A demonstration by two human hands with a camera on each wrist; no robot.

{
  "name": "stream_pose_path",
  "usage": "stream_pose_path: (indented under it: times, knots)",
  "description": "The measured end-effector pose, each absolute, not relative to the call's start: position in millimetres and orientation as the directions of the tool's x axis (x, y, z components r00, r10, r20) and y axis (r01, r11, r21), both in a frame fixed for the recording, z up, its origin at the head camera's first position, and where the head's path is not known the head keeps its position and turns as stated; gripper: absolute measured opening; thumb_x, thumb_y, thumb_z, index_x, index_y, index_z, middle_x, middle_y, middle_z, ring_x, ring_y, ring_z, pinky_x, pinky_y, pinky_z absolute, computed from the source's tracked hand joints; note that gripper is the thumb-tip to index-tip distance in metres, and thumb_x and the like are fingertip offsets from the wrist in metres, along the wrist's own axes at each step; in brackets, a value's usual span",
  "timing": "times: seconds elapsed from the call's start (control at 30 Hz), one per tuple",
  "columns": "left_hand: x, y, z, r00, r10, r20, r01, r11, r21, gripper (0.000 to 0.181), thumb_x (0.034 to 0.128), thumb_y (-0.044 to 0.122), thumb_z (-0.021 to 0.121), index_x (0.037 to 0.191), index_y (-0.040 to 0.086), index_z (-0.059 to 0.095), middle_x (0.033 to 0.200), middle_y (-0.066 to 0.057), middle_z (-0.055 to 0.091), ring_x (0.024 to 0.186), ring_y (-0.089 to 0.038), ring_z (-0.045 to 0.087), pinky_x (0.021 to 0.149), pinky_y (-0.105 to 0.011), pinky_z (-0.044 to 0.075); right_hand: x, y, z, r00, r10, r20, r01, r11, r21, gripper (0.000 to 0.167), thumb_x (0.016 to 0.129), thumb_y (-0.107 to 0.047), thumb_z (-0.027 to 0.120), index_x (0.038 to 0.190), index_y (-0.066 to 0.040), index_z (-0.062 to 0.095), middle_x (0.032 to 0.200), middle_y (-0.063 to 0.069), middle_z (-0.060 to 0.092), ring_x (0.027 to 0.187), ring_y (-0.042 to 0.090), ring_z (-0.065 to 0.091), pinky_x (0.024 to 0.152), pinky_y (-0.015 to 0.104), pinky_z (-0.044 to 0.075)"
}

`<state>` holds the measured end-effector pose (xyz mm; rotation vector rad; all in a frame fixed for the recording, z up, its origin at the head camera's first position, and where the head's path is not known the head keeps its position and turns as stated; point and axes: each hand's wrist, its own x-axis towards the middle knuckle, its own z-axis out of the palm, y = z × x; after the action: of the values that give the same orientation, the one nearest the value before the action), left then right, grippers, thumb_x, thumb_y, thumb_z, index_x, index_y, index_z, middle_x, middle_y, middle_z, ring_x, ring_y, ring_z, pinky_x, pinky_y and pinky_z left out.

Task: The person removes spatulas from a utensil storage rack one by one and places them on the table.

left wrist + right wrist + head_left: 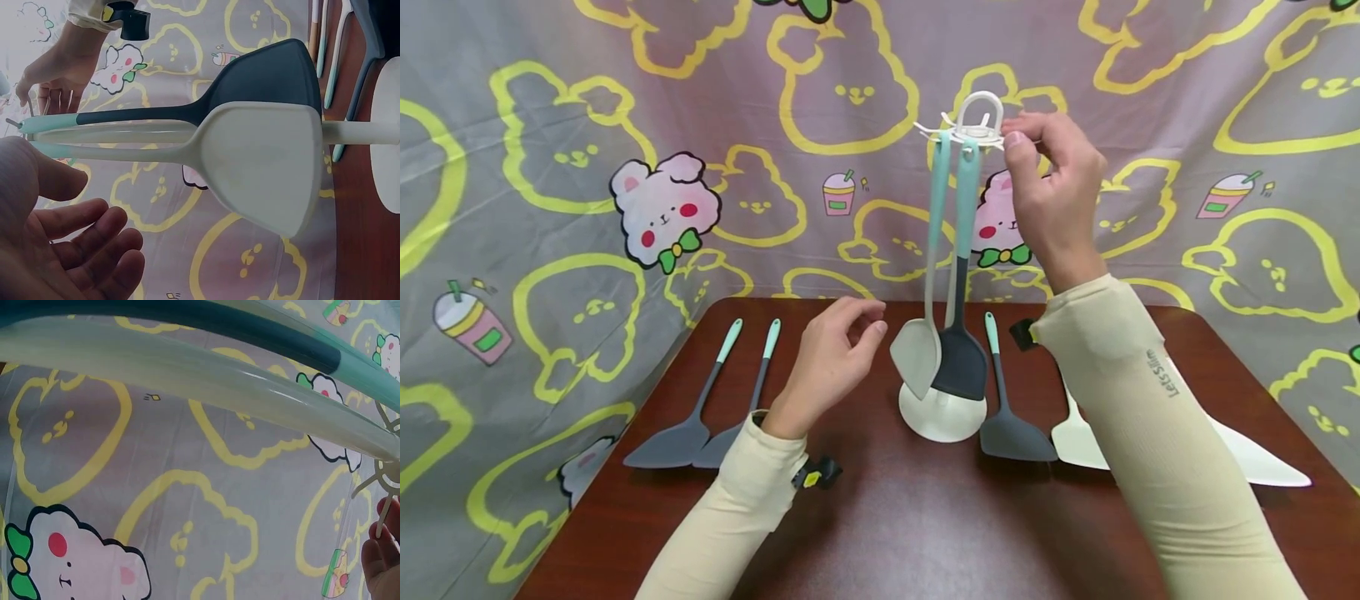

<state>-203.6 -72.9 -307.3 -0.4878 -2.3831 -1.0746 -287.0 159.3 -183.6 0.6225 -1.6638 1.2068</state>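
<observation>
A white utensil stand [942, 417] rises from a round base, with hooks and a looped handle at its top. From it hang a cream turner [916, 358] and a dark grey turner [961, 362], both with mint handles. My right hand [1056, 187] is at the top ring and pinches one of its hooks [386, 515] between thumb and fingers. Lower and left of the stand, my left hand [835, 358] is in the air with loosely bent fingers, holding nothing. In the left wrist view its fingers [94, 250] are beside the cream turner's handle, apart from it.
Two dark grey turners [670, 442] lie on the left of the brown table [865, 533]. Right of the base are another grey turner [1015, 437], a cream turner [1078, 442] and a white utensil [1262, 458], partly behind my right sleeve. A patterned cloth [820, 250] hangs behind.
</observation>
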Motion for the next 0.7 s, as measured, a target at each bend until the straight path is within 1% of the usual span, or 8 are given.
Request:
stream_pose_path:
  times: [0.03,0.1,0.2,0.27,0.4,0.57,0.7]
  knots:
    - [-204,-73,-308,-0.821,0.123,0.558,0.5,0.626,0.598,0.021,0.093,0.014,0.064,0.113,0.008,0.071,0.099,-0.004,0.069,0.083,-0.016,0.061,0.073,-0.03,0.051,-287,158,-184,-0.422,0.137,0.896,-0.816,0.374,-0.441,0.041,0.087,-0.027,0.05,0.093,0.008,0.072,0.1,0.021,0.073,0.105,0.011,0.066,0.093,0.018,0.05]
    - [-205,-72,-309,-0.82,0.123,0.558,0.502,0.623,0.6,0.021,0.0928,0.013,0.064,0.112,0.008,0.071,0.099,-0.004,0.069,0.082,-0.017,0.061,0.072,-0.031,0.05,-288,157,-184,-0.421,0.154,0.894,-0.815,0.367,-0.448,0.042,0.087,-0.027,0.049,0.094,0.008,0.071,0.101,0.022,0.073,0.108,0.015,0.066,0.095,0.019,0.05]
    - [-206,-71,-311,-0.823,0.122,0.555,0.497,0.626,0.601,0.021,0.0927,0.013,0.064,0.111,0.008,0.072,0.099,-0.004,0.069,0.082,-0.016,0.061,0.073,-0.031,0.051,-289,157,-186,-0.406,0.175,0.897,-0.815,0.376,-0.442,0.043,0.086,-0.027,0.047,0.094,0.008,0.072,0.102,0.022,0.073,0.112,0.023,0.065,0.099,0.021,0.047]
    - [-206,-71,-313,-0.823,0.119,0.555,0.496,0.626,0.602,0.021,0.0926,0.014,0.064,0.112,0.008,0.072,0.099,-0.004,0.069,0.083,-0.016,0.061,0.073,-0.033,0.052,-289,158,-187,-0.395,0.176,0.902,-0.812,0.392,-0.432,0.044,0.086,-0.027,0.046,0.094,0.008,0.072,0.103,0.022,0.073,0.113,0.025,0.064,0.1,0.022,0.044]
    - [-207,-72,-316,-0.824,0.112,0.555,0.492,0.627,0.604,0.021,0.0925,0.014,0.064,0.112,0.009,0.072,0.099,-0.003,0.069,0.083,-0.016,0.062,0.073,-0.033,0.052,-289,159,-188,-0.405,0.171,0.898,-0.807,0.394,-0.439,0.046,0.085,-0.029,0.044,0.094,0.007,0.072,0.105,0.021,0.074,0.114,0.022,0.062,0.1,0.023,0.042]
    - [-207,-71,-318,-0.827,0.11,0.552,0.489,0.624,0.609,0.021,0.0925,0.013,0.064,0.111,0.009,0.072,0.099,-0.004,0.069,0.083,-0.016,0.062,0.072,-0.031,0.05,-287,158,-186,-0.437,0.164,0.884,-0.811,0.354,-0.466,0.046,0.084,-0.028,0.044,0.093,0.007,0.071,0.103,0.022,0.073,0.113,0.019,0.064,0.101,0.024,0.045]
    - [-206,-71,-318,-0.828,0.111,0.549,0.488,0.623,0.611,0.021,0.0929,0.013,0.064,0.112,0.009,0.072,0.1,-0.004,0.069,0.083,-0.016,0.061,0.071,-0.03,0.05,-286,158,-185,-0.434,0.138,0.89,-0.812,0.368,-0.453,0.047,0.084,-0.027,0.042,0.095,0.009,0.07,0.104,0.024,0.072,0.115,0.022,0.065,0.103,0.024,0.046]
